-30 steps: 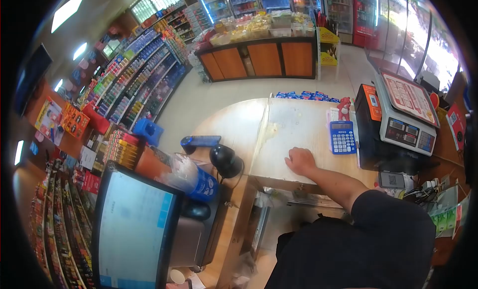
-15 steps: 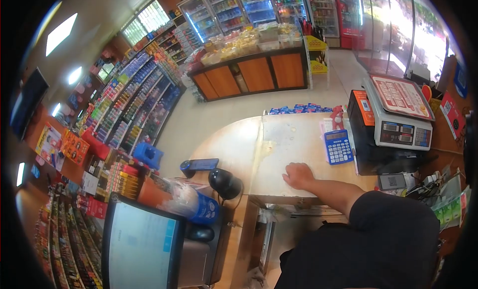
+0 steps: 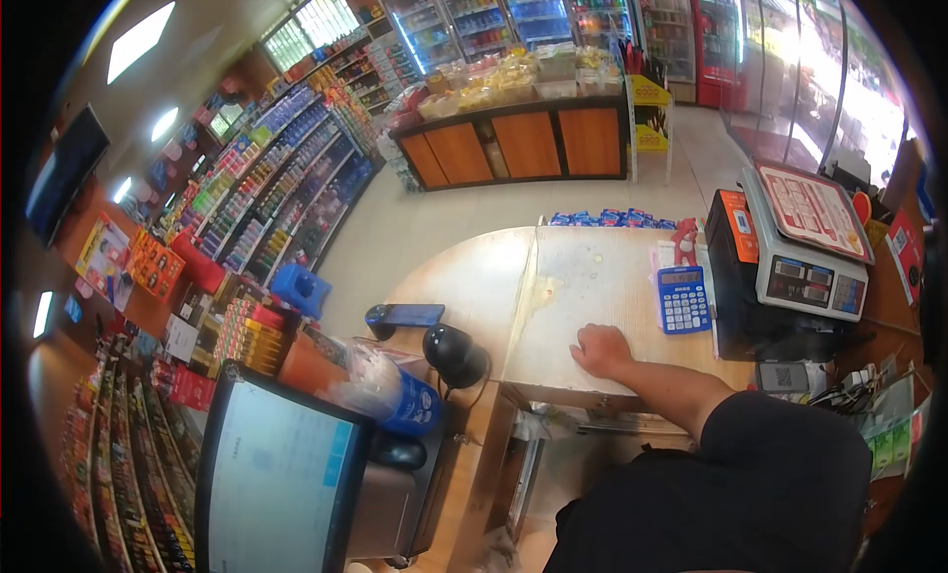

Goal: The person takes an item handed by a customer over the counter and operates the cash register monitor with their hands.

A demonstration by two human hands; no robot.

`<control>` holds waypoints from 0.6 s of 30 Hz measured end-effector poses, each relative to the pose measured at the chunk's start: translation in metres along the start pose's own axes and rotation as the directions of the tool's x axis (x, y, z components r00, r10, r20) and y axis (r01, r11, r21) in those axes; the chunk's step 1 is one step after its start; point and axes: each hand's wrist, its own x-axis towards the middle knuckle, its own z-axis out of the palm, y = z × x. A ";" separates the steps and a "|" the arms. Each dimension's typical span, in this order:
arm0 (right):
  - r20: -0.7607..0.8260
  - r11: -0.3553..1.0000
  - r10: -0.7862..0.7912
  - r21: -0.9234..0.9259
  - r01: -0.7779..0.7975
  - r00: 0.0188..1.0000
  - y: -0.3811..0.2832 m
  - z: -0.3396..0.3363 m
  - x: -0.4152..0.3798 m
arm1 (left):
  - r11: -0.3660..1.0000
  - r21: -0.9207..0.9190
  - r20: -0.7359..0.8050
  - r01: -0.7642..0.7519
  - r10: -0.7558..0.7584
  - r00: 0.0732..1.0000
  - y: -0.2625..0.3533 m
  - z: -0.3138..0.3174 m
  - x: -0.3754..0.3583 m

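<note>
My right hand (image 3: 600, 352) rests near the front edge of the wooden counter (image 3: 474, 267), its fingers curled into a loose fist with no object showing in it. The forearm reaches in from a dark sleeve on the right. Beyond the hand, to its right, lies a blue calculator (image 3: 684, 300) with a small red bear figure (image 3: 684, 242) behind it. Left of the hand stand a black dome-shaped device (image 3: 456, 356) and a blue phone-like device on a stand (image 3: 410, 316). My left hand is out of view.
A monitor (image 3: 276, 474) stands at the lower left, beside a blue tub (image 3: 410, 403) and a black mouse (image 3: 398, 452). To the right is a weighing scale (image 3: 815, 282). Below the counter edge is an open compartment (image 3: 592, 450). Stocked shelves (image 3: 281, 178) and drink fridges (image 3: 533, 15) stand behind.
The camera view has shifted slightly, so the surroundings appear a little further right. My right hand stays at the same place on the counter, still curled.
</note>
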 end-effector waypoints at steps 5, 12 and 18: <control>0.007 1.000 0.015 0.016 -0.015 1.000 -0.003 -0.004 -0.001 | 1.000 0.008 -0.003 0.007 -0.007 1.000 -0.002 -0.004 0.003; 0.037 1.000 0.010 -0.006 -0.010 0.999 -0.001 -0.003 0.004 | 0.995 0.037 0.003 0.090 -0.090 0.996 -0.036 -0.015 0.016; 0.078 0.998 0.067 -0.026 -0.065 0.995 0.002 0.005 0.007 | 0.880 0.029 0.011 0.474 -0.474 0.880 -0.097 -0.045 0.029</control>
